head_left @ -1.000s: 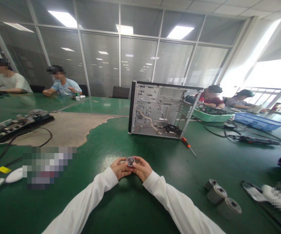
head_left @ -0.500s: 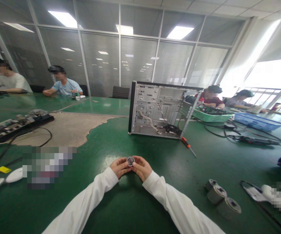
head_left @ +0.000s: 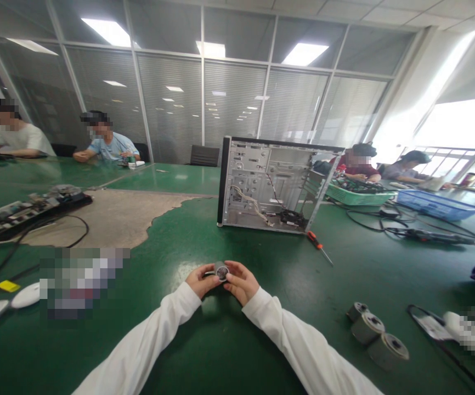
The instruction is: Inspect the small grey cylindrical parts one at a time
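The small metal cylinder (head_left: 221, 272) was between the person's two hands, over the near half of the green table (head_left: 180, 230), about midway between its left and right sides. Its round, ringed end pointed back at the person, toward the table's near edge, and a strip of grey side wall showed above that ring. Its axis therefore ran away from the person, roughly toward the far edge; whether that was its longer dimension could not be told. Nor could it be told whether it touched the tabletop.

The left hand (head_left: 202, 281) had its fingers curled narrowly on the cylinder's left side, thumb low beside the ring. The right hand (head_left: 241, 281) gripped the right side, thumb at the ring's lower rim.

Farther toward the far edge stood an open computer case (head_left: 270, 186), its bare interior facing the person. By its near right corner lay an orange-handled screwdriver (head_left: 320, 248), tip slanting toward the table's near right corner. Nearer that corner, three larger metal cylinders (head_left: 368, 328) stood in a slanting row, flat ends up.
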### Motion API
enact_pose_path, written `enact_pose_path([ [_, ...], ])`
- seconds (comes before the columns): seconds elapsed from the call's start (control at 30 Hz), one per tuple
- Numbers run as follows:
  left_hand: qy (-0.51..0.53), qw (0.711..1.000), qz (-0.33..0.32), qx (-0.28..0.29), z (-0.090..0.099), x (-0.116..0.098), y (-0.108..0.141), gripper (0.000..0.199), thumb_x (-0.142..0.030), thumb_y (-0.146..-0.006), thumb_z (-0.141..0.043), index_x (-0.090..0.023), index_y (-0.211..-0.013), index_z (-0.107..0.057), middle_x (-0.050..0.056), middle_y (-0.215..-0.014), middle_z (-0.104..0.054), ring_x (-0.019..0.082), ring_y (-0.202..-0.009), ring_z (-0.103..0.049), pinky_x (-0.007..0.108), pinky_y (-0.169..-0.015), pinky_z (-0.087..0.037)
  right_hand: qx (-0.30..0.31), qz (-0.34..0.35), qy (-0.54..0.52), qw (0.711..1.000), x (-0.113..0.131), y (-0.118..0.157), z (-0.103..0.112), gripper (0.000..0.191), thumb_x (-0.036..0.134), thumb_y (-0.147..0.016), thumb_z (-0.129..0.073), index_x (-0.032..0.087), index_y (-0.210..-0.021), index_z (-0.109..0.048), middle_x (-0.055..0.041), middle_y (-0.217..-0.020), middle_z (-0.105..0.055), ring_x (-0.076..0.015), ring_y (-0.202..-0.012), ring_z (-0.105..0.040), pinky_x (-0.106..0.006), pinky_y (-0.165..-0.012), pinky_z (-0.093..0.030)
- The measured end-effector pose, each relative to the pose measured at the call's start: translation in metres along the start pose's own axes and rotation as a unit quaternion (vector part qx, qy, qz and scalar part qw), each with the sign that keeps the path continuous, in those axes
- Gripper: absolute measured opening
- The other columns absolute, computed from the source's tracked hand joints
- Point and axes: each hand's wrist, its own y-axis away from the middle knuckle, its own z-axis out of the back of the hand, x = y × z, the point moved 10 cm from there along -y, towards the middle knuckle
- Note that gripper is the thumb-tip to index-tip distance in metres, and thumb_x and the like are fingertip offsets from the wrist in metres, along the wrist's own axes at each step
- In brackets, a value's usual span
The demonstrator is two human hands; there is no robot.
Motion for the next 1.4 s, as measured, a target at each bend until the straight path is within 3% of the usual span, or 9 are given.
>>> enact_pose_path([
  [0.17, 0.016, 1.0, -0.004, 0.002, 0.0, 0.0, -0.001, 0.054, -0.015, -0.045, -0.074, -0.013, -0.093, -0.051, 0.005, -0.086, -0.058, 0.017, -0.072, -0.059, 0.031, -0.069, -0.047, -0.001, -0.004, 0.011, 1.0, 0.002, 0.002, -0.001, 0.039, 0.022, -0.05, -0.071, 0.019, -0.086, -0.055, -0.003, -0.083, -0.059, -0.0128, -0.063, -0.056, -0.023, -0.049, -0.044],
  [0.33, 0.045, 0.998, 0.035, 0.034, -0.006, 0.0, -0.002, 0.058, -0.017, -0.054, -0.07, -0.015, -0.106, -0.042, 0.007, -0.084, -0.06, 0.02, -0.075, -0.061, 0.029, -0.069, -0.046, -0.003, -0.016, -0.024, 1.0, 0.005, 0.004, -0.005, 0.035, 0.024, -0.054, -0.069, 0.017, -0.085, -0.054, -0.0034, -0.079, -0.061, -0.0127, -0.065, -0.058, -0.022, -0.051, -0.044],
  [0.53, 0.101, 0.991, 0.092, 0.0, -0.001, 0.003, -0.001, 0.055, -0.022, -0.076, -0.048, -0.011, -0.122, -0.02, 0.011, -0.076, -0.063, 0.017, -0.069, -0.062, 0.027, -0.069, -0.047, -0.021, -0.047, -0.045, 0.998, 0.005, 0.007, -0.007, 0.033, 0.023, -0.054, -0.07, 0.016, -0.081, -0.054, -0.0037, -0.074, -0.063, -0.0163, -0.07, -0.06, -0.023, -0.054, -0.043],
  [0.63, 0.126, 0.985, 0.114, -0.003, -0.001, 0.005, -0.001, 0.05, -0.024, -0.081, -0.038, -0.008, -0.124, -0.017, 0.013, -0.075, -0.063, 0.017, -0.068, -0.062, 0.025, -0.068, -0.048, -0.024, -0.05, -0.048, 0.997, 0.006, 0.007, -0.007, 0.033, 0.023, -0.053, -0.07, 0.015, -0.08, -0.054, -0.0039, -0.072, -0.063, -0.0175, -0.071, -0.06, -0.023, -0.054, -0.043],
  [0.8, 0.15, 0.977, 0.154, 0.001, -0.004, 0.008, 0.001, 0.05, -0.03, -0.083, -0.033, 0.0, -0.121, -0.023, 0.016, -0.072, -0.063, 0.018, -0.066, -0.062, 0.025, -0.066, -0.049, -0.024, -0.051, -0.048, 0.997, 0.005, 0.007, -0.007, 0.033, 0.023, -0.052, -0.071, 0.014, -0.079, -0.054, -0.0039, -0.069, -0.062, -0.0172, -0.067, -0.061, -0.023, -0.053, -0.042],
  [1.13, 0.151, 0.978, 0.146, 0.001, -0.006, 0.004, 0.003, 0.049, -0.037, -0.082, -0.031, 0.002, -0.112, -0.037, 0.017, -0.071, -0.064, 0.019, -0.066, -0.063, 0.025, -0.066, -0.048, -0.025, -0.052, -0.046, 0.997, 0.003, 0.005, -0.005, 0.033, 0.022, -0.051, -0.071, 0.014, -0.079, -0.055, -0.0019, -0.061, -0.061, -0.0145, -0.057, -0.059, -0.024, -0.052, -0.042],
  [1.4, 0.115, 0.984, 0.133, -0.006, -0.008, -0.002, 0.006, 0.052, -0.042, -0.082, -0.024, -0.009, -0.122, -0.022, 0.012, -0.064, -0.064, 0.017, -0.06, -0.063, 0.025, -0.061, -0.048, -0.016, -0.059, -0.038, 0.997, 0.001, 0.005, -0.006, 0.033, 0.021, -0.052, -0.07, 0.014, -0.08, -0.054, -0.0021, -0.06, -0.062, -0.013, -0.056, -0.059, -0.022, -0.051, -0.041],
])
